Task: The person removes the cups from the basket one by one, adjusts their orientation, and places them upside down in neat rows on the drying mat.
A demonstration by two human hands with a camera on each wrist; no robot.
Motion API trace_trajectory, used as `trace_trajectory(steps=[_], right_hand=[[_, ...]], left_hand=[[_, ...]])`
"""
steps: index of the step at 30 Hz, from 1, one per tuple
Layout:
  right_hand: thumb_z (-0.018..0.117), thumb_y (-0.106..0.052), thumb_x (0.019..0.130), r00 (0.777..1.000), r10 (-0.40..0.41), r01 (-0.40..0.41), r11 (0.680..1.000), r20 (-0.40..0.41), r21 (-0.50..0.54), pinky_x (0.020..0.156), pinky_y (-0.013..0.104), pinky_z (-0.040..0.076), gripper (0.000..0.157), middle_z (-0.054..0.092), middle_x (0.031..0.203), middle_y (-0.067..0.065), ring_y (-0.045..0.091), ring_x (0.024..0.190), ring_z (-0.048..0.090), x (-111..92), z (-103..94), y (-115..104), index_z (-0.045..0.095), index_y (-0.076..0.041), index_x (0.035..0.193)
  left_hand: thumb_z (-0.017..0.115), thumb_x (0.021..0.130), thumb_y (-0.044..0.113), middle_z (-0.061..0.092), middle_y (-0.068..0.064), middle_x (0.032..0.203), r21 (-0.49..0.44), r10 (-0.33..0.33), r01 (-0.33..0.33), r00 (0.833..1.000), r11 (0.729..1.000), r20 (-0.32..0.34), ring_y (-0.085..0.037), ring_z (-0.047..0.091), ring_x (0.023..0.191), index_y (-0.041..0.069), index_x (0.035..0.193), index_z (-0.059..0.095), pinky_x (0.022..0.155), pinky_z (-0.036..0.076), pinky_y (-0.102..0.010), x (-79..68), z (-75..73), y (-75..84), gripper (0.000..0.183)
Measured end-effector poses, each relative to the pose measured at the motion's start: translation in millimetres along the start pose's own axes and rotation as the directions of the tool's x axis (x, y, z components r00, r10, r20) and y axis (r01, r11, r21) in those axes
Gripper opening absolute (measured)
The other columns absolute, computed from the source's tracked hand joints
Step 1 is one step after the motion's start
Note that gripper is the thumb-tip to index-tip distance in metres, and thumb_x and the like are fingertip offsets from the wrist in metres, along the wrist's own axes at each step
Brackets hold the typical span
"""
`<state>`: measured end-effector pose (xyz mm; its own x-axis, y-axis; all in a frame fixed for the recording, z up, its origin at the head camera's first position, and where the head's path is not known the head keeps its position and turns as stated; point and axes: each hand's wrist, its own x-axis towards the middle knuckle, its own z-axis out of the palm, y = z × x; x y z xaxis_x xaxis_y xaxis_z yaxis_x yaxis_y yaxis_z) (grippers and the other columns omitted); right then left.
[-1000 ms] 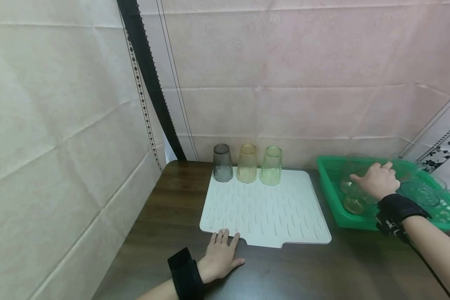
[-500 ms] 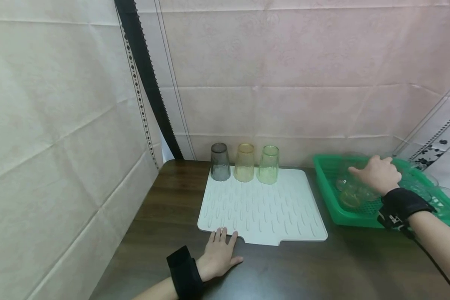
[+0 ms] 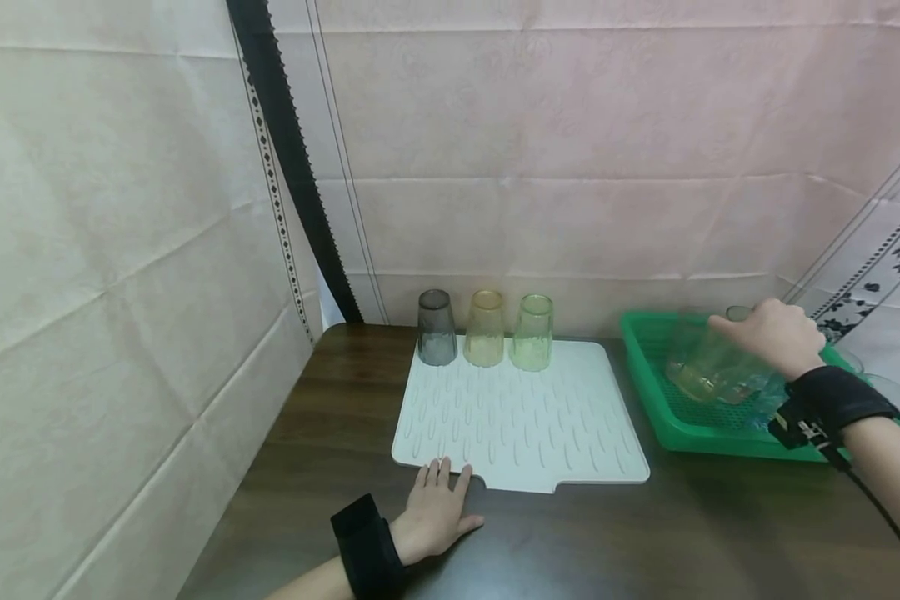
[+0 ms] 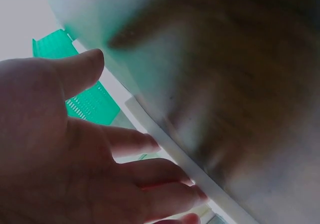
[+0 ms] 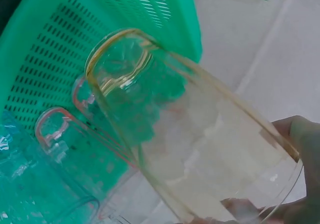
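At the near edge of a white, ridged plastic mat (image 3: 525, 425), a person's left hand (image 3: 435, 510) rests with its fingers straight and spread. To the mat's right, the right hand (image 3: 776, 335) grasps a clear, amber-tinted glass tumbler (image 5: 205, 129) between thumb and fingers, within or just above a green, perforated plastic basket (image 3: 708, 443). Along the mat's far edge stand smoky-grey (image 3: 437, 329), yellow (image 3: 484, 330) and pale-green (image 3: 532, 335) glass tumblers, in a row from left to right.
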<state>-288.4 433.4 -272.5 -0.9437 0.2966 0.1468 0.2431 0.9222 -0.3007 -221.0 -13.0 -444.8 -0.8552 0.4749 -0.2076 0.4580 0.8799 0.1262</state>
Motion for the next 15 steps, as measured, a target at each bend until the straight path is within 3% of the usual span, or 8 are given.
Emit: trace_trajectory(steps=[8, 11, 15], right_hand=[[0.048, -0.071, 0.085, 0.999, -0.018, 0.019, 1.000, -0.037, 0.004, 0.045, 0.031, 0.024, 0.065, 0.034, 0.053, 0.000, 0.020, 0.049, 0.038, 3, -14.0, 2, 0.041, -0.010, 0.064], [0.048, -0.071, 0.085, 0.999, -0.014, 0.015, 1.000, -0.036, 0.013, 0.045, 0.034, 0.029, 0.073, 0.046, 0.059, 0.010, 0.025, 0.053, 0.045, 3, -19.4, 1, 0.054, 0.001, 0.084], [0.046, -0.070, 0.087, 0.999, -0.023, 0.024, 1.000, -0.042, 0.020, 0.046, 0.038, 0.034, 0.082, 0.058, 0.079, 0.028, 0.032, 0.060, 0.052, 4, -28.1, 1, 0.055, 0.007, 0.115]], left_hand=[[0.053, 0.093, 0.055, 0.040, -0.025, 0.148, 0.003, -0.004, 0.004, 1.000, 1.000, -0.001, -0.040, 0.037, 0.139, 0.010, 0.146, 0.042, 0.113, 0.031, -0.051, 0.7, 2.4, -1.0, 0.071], [0.053, 0.093, 0.055, 0.040, -0.025, 0.148, 0.009, -0.002, 0.003, 1.000, 1.000, -0.004, -0.040, 0.038, 0.139, 0.010, 0.146, 0.042, 0.113, 0.032, -0.051, 0.5, 2.2, -0.8, 0.071], [0.053, 0.093, 0.055, 0.041, -0.025, 0.148, 0.014, 0.000, 0.000, 1.000, 1.000, -0.003, -0.040, 0.038, 0.139, 0.010, 0.147, 0.042, 0.113, 0.032, -0.051, -0.1, 1.0, 0.2, 0.071]])
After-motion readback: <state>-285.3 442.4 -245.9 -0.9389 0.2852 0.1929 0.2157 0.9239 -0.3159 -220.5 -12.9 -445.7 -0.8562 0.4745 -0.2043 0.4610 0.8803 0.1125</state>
